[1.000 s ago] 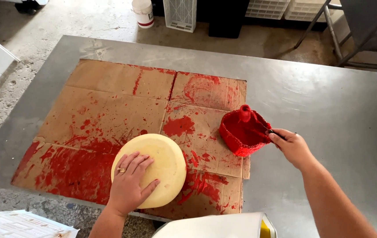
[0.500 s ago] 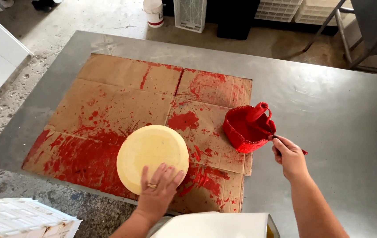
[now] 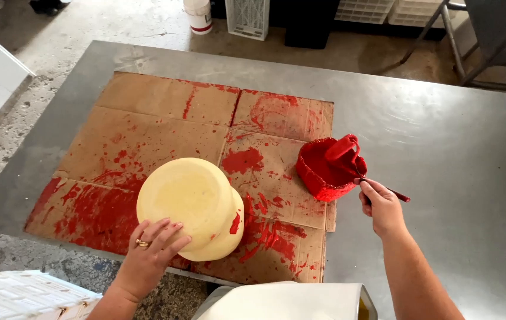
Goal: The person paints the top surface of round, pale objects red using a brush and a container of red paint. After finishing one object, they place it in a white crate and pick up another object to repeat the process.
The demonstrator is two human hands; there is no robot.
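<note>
A small food-production workshop, seen from above: a steel tabletop [image 3: 442, 148] stands on a rough, stained concrete floor [image 3: 87, 24], covered with flattened cardboard [image 3: 164, 130] smeared in red coating. A pale cheese wheel [image 3: 190, 204] rests on the cardboard beside a red-caked pot [image 3: 324, 169]. White plastic crates [image 3: 377, 9], a bucket [image 3: 198, 15] and a metal rack [image 3: 484, 53] line the far side.

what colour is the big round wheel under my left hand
Pale yellow wheel, with a red smear low on its side; the head view shows it, the left hand resting on its edge.
</note>
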